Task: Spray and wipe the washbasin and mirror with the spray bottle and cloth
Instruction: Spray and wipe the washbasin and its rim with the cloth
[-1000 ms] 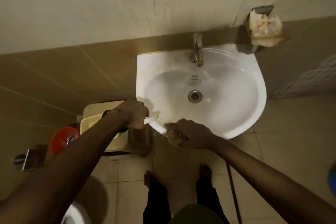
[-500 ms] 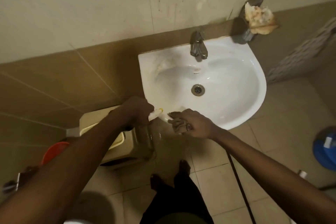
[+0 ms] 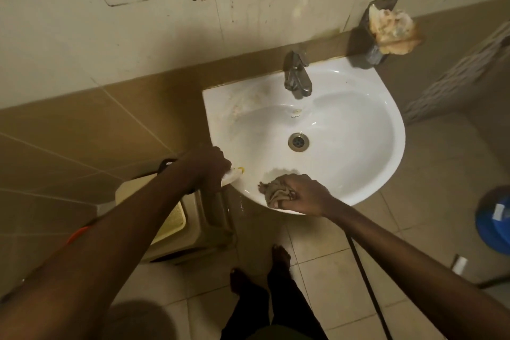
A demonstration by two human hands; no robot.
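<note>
A white washbasin (image 3: 358,168) hangs on the brown tiled wall, with a metal tap (image 3: 298,74) at its back and a drain (image 3: 298,141) in the middle. My left hand (image 3: 205,168) grips a spray bottle (image 3: 234,173) at the basin's left front rim; only its white head with a yellow nozzle tip shows. My right hand (image 3: 306,196) holds a bunched brown cloth (image 3: 276,190) pressed on the inside of the basin's front rim. No mirror is in view.
A wall holder with a crumpled rag (image 3: 392,27) hangs right of the tap. A cream plastic stool (image 3: 176,218) stands left under the basin, a blue bucket (image 3: 494,221) at the right edge. A dark hose (image 3: 367,284) crosses the floor tiles by my bare feet.
My right hand has lifted the cloth from the rim's outer front edge onto the inside of the basin. The left hand keeps the spray bottle at the left rim. The view shifted slightly.
</note>
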